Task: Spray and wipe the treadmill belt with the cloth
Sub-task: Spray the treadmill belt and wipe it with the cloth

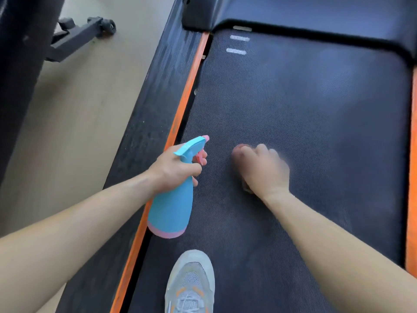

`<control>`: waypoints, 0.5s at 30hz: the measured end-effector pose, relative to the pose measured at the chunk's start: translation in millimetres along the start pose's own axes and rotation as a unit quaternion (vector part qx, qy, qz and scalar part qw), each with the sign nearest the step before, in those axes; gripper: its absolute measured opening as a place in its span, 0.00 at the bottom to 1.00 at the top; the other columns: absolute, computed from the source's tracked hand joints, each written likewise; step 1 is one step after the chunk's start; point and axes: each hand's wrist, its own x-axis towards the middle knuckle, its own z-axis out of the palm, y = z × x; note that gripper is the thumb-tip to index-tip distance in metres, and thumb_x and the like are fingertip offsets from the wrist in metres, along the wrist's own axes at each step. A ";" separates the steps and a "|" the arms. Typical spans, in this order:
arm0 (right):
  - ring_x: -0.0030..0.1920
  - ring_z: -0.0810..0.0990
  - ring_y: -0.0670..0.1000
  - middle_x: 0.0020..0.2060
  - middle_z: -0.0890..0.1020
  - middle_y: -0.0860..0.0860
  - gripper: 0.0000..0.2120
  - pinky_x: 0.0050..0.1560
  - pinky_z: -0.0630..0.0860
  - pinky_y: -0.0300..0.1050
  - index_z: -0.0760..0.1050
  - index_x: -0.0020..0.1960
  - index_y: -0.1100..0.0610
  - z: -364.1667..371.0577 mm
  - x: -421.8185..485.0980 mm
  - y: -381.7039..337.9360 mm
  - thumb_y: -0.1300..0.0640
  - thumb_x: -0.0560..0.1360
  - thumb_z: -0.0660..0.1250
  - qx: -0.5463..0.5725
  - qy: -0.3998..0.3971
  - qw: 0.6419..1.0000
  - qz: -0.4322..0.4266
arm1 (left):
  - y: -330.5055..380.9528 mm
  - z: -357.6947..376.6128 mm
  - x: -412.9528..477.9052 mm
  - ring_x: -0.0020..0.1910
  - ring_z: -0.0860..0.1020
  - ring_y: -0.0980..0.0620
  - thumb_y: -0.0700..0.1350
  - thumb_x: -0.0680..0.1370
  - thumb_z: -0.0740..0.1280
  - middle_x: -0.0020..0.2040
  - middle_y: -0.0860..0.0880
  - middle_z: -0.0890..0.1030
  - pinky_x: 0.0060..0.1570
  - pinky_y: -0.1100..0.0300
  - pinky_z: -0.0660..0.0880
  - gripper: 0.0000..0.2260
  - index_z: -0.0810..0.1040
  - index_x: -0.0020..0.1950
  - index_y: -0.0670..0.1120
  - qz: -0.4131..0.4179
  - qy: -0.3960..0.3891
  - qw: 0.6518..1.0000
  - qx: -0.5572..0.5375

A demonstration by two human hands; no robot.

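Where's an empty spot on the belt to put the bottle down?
Bare belt: between the right hand and the white marks, across to the right orange strip. Crowded low left: shoe, spray bottle in the left hand, right hand on the cloth.

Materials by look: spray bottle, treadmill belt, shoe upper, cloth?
Spray bottle in the left hand: plastic, opaque matte blue body, pink base band and trigger; smooth moulded look.
Treadmill belt: probably rubber or PVC, matte black, fine dotted texture.
Shoe: grey mesh fabric upper, open weave visible, orange accents.
Cloth under the right hand: mostly hidden, cannot tell.
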 end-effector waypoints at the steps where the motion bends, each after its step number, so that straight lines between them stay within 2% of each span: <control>1: 0.41 0.76 0.60 0.45 0.76 0.54 0.14 0.30 0.71 0.48 0.77 0.53 0.49 2.1 18.4 4.1 0.40 0.75 0.68 -0.001 0.003 0.999 0.048 | 5.1 5.0 1.6 0.32 0.82 0.56 0.29 0.77 0.64 0.59 0.42 0.82 0.35 0.67 0.78 0.29 0.77 0.70 0.56 0.005 -0.005 1.000 0.000; 4: 0.42 0.76 0.61 0.46 0.77 0.55 0.15 0.31 0.68 0.48 0.77 0.54 0.49 5.5 28.5 7.4 0.40 0.75 0.68 0.006 0.001 0.995 0.097 | 19.9 19.5 8.7 0.32 0.82 0.59 0.28 0.77 0.63 0.59 0.41 0.82 0.34 0.68 0.77 0.28 0.77 0.69 0.55 0.013 -0.016 1.000 -0.002; 6: 0.40 0.75 0.60 0.44 0.76 0.55 0.14 0.30 0.69 0.48 0.77 0.53 0.50 -1.7 -8.8 0.3 0.42 0.74 0.69 0.011 0.013 0.995 0.099 | 26.1 28.8 16.6 0.32 0.81 0.59 0.28 0.76 0.64 0.57 0.43 0.82 0.34 0.67 0.78 0.28 0.78 0.67 0.57 0.018 -0.025 1.000 0.002; 9: 0.38 0.73 0.58 0.42 0.75 0.54 0.13 0.30 0.72 0.48 0.77 0.52 0.51 -21.1 -88.9 0.0 0.43 0.75 0.65 0.043 -0.007 0.999 -0.010 | 35.2 45.5 26.8 0.32 0.81 0.58 0.30 0.74 0.67 0.56 0.44 0.82 0.34 0.65 0.79 0.25 0.79 0.67 0.51 0.018 -0.042 0.999 0.003; 11: 0.37 0.73 0.58 0.42 0.76 0.53 0.14 0.29 0.73 0.49 0.78 0.53 0.50 -25.9 -106.6 25.4 0.42 0.75 0.64 0.042 -0.025 0.997 -0.066 | 40.7 59.6 32.1 0.35 0.81 0.58 0.30 0.74 0.67 0.54 0.46 0.82 0.34 0.65 0.79 0.27 0.79 0.68 0.53 0.025 -0.059 0.998 0.006; 13: 0.37 0.74 0.58 0.43 0.76 0.53 0.15 0.28 0.73 0.48 0.79 0.53 0.50 -26.2 -91.7 59.5 0.41 0.74 0.65 0.009 -0.016 1.000 -0.013 | 48.8 75.3 36.0 0.34 0.81 0.58 0.30 0.74 0.66 0.52 0.48 0.83 0.34 0.65 0.79 0.28 0.78 0.69 0.56 0.035 -0.069 0.997 0.015; 15: 0.39 0.76 0.59 0.43 0.77 0.53 0.15 0.29 0.72 0.47 0.78 0.53 0.48 -25.7 -65.1 93.6 0.40 0.75 0.66 -0.034 0.016 0.994 0.099 | 58.0 90.7 39.2 0.31 0.80 0.59 0.29 0.76 0.64 0.53 0.48 0.82 0.33 0.67 0.78 0.28 0.78 0.69 0.55 0.041 -0.085 0.995 0.026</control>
